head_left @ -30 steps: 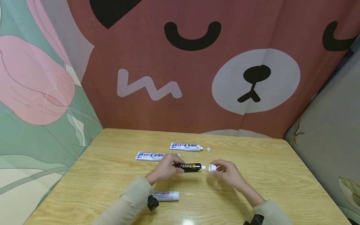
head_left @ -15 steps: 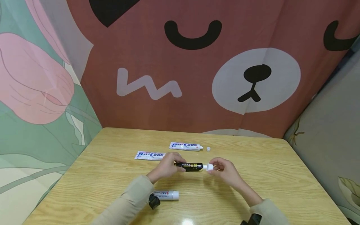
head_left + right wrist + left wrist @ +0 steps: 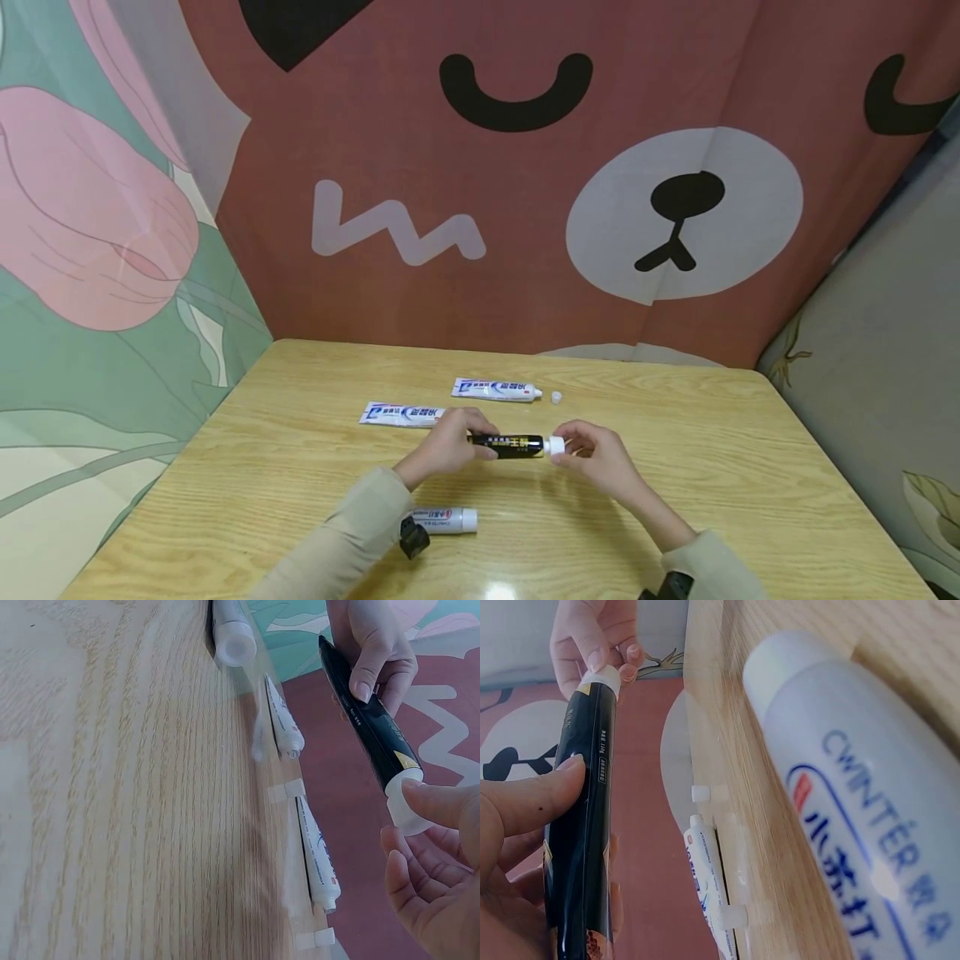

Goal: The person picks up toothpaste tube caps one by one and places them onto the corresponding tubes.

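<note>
My left hand grips a black toothpaste tube with gold lettering, held above the table with its neck pointing right. My right hand pinches a white cap between thumb and fingers, and the cap sits over the tube's neck. In the right wrist view the cap meets the tube's shoulder and the thumb presses on its side. The left wrist view has the left thumb lying across the black tube. How tightly the cap is screwed on cannot be seen.
Behind the hands lie two white-and-blue toothpaste tubes, a farther one and a nearer one partly hidden by the left hand. A small loose cap lies by the farther tube. A capped white tube lies near the left wrist on the wooden table.
My right hand has moved left, bringing the white cap from beside the black tube's bare neck onto it. The left hand and tube have shifted slightly right.
</note>
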### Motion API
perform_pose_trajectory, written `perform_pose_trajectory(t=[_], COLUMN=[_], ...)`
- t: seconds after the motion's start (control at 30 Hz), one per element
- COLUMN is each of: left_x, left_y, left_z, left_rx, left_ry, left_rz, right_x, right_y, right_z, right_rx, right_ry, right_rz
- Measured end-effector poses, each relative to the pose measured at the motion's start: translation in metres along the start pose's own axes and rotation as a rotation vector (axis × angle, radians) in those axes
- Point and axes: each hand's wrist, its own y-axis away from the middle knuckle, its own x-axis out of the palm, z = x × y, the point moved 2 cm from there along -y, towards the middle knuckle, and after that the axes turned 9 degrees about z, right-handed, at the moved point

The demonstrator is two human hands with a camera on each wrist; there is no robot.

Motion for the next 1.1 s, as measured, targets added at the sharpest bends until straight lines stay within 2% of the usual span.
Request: perform_pose_trajectory(t=[0.4, 0.67, 1.1], left_x=[0.0032, 0.006, 0.0079], left_y=[-0.0011, -0.0005, 0.0008], left_z=[0.0022, 0.0016, 0.0022], left_rx=[0.021, 0.013, 0.047], left_ry=[-0.001, -0.002, -0.01], left_rz=[0.002, 0.009, -0.011], right_x=[0.0031, 0.0069, 0.0078], right_y=[0.0005, 0.0012, 0.0017], right_z=[-0.0016, -0.0034, -0.0046], right_rx=[0.012, 0.066, 0.029], right_ry=[0.004, -0.002, -0.077], right_rz=[0.0, -0.014, 0.063])
